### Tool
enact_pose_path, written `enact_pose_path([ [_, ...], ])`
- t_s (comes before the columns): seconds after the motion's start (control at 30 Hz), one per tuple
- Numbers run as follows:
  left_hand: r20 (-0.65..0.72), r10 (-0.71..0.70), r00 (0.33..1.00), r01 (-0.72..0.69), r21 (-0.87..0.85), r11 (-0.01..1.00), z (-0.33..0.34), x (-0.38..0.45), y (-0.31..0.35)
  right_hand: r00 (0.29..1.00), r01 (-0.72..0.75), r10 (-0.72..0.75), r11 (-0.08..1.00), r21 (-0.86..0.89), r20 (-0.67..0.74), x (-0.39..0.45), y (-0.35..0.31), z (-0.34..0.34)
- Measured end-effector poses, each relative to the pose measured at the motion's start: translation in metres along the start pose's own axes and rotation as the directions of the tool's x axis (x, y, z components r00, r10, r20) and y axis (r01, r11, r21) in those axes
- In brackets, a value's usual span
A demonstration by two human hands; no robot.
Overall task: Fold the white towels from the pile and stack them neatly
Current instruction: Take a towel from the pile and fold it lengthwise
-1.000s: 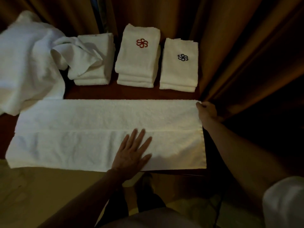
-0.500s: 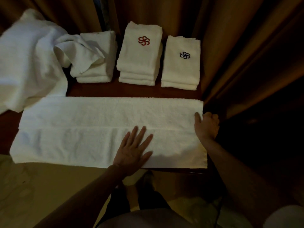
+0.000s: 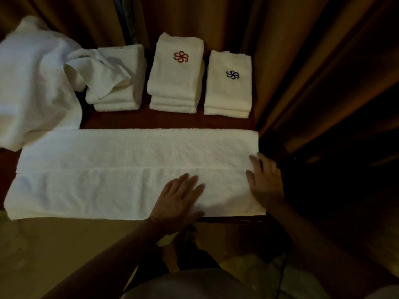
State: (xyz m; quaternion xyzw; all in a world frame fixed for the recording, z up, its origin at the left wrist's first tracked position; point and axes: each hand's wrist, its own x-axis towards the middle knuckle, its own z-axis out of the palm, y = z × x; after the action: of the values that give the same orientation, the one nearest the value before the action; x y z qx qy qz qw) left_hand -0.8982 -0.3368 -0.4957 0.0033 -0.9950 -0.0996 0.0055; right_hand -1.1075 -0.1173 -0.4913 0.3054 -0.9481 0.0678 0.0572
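The loose towel pile (image 3: 32, 83) at upper left runs off the frame's left edge. One of its flaps drapes over the left stack (image 3: 125, 83), hiding part of that stack's top. The right hand (image 3: 266, 180) is motion-blurred, its fingers indistinct. Dark shadow swallows the frame's right side.

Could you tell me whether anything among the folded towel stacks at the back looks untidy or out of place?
Yes. A loose towel end from the unfolded pile is draped over the left stack, hiding its top. The red-emblem stack and blue-emblem stack look square and uncovered.
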Motion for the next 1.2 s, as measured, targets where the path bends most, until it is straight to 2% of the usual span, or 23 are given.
enact_pose_path([
  [0.07, 0.049, 0.074, 0.996, -0.077, 0.053, 0.996, 0.007, -0.005, 0.000, 0.996, 0.062, -0.059, 0.997, -0.054, 0.070, -0.014, 0.012, 0.002],
  [0.13, 0.071, 0.112, 0.991, -0.118, 0.085, 0.989, 0.011, -0.009, -0.003, 0.993, 0.044, -0.035, 0.996, -0.079, 0.117, -0.015, 0.013, -0.004],
  [0.2, 0.079, 0.143, 0.987, -0.150, 0.098, 0.984, 0.009, -0.009, -0.008, 0.992, 0.070, -0.063, 0.996, -0.061, 0.106, -0.015, 0.006, -0.015],
  [0.23, 0.080, 0.164, 0.983, -0.171, 0.088, 0.981, 0.007, -0.009, -0.010, 0.987, 0.145, -0.142, 0.989, -0.032, 0.078, -0.020, 0.001, -0.017],
  [0.27, 0.077, 0.185, 0.980, -0.190, 0.062, 0.980, 0.004, -0.009, -0.012, 0.963, 0.262, -0.262, 0.965, 0.014, 0.067, -0.027, -0.004, -0.019],
  [0.33, 0.072, 0.222, 0.972, -0.222, -0.008, 0.975, -0.001, -0.009, -0.016, 0.862, 0.479, -0.490, 0.871, 0.109, 0.129, -0.048, -0.013, -0.020],
  [0.4, 0.084, 0.236, 0.968, -0.231, -0.057, 0.971, -0.005, -0.011, -0.021, 0.776, 0.577, -0.592, 0.805, 0.136, 0.218, -0.064, -0.017, -0.016],
  [0.43, 0.084, 0.236, 0.968, -0.229, -0.077, 0.970, -0.006, -0.012, -0.024, 0.763, 0.585, -0.597, 0.801, 0.131, 0.246, -0.068, -0.018, -0.013],
  [0.53, 0.049, 0.173, 0.984, -0.164, -0.148, 0.975, -0.014, -0.014, -0.032, 0.774, 0.551, -0.580, 0.815, 0.180, 0.252, -0.061, -0.020, -0.019],
  [0.63, -0.075, 0.086, 0.994, -0.099, -0.200, 0.975, -0.030, -0.012, -0.033, 0.735, 0.585, -0.631, 0.775, 0.238, 0.249, -0.047, -0.016, -0.034],
  [0.7, -0.081, -0.034, 0.996, 0.008, -0.303, 0.953, -0.043, -0.003, -0.032, 0.758, 0.488, -0.578, 0.810, 0.325, 0.303, -0.031, -0.017, -0.048],
  [0.77, 0.003, -0.172, 0.985, 0.161, -0.371, 0.914, -0.052, 0.013, -0.033, 0.799, 0.337, -0.467, 0.870, 0.361, 0.378, -0.013, -0.022, -0.058],
  [0.87, 0.111, -0.358, 0.927, 0.374, -0.303, 0.876, -0.060, 0.036, -0.039, 0.817, 0.240, -0.376, 0.911, 0.335, 0.438, 0.013, -0.036, -0.063],
  [0.97, 0.120, -0.513, 0.850, 0.526, -0.146, 0.838, -0.063, 0.050, -0.045, 0.830, 0.129, -0.277, 0.939, 0.317, 0.484, 0.032, -0.046, -0.060],
  [1.07, 0.117, -0.539, 0.834, 0.548, -0.066, 0.834, -0.062, 0.049, -0.051, 0.826, 0.088, -0.213, 0.963, 0.254, 0.522, 0.040, -0.056, -0.055],
  [1.2, 0.029, -0.486, 0.874, 0.486, 0.017, 0.874, -0.061, 0.022, -0.069, 0.799, 0.106, -0.208, 0.972, 0.208, 0.564, 0.038, -0.059, -0.049],
])
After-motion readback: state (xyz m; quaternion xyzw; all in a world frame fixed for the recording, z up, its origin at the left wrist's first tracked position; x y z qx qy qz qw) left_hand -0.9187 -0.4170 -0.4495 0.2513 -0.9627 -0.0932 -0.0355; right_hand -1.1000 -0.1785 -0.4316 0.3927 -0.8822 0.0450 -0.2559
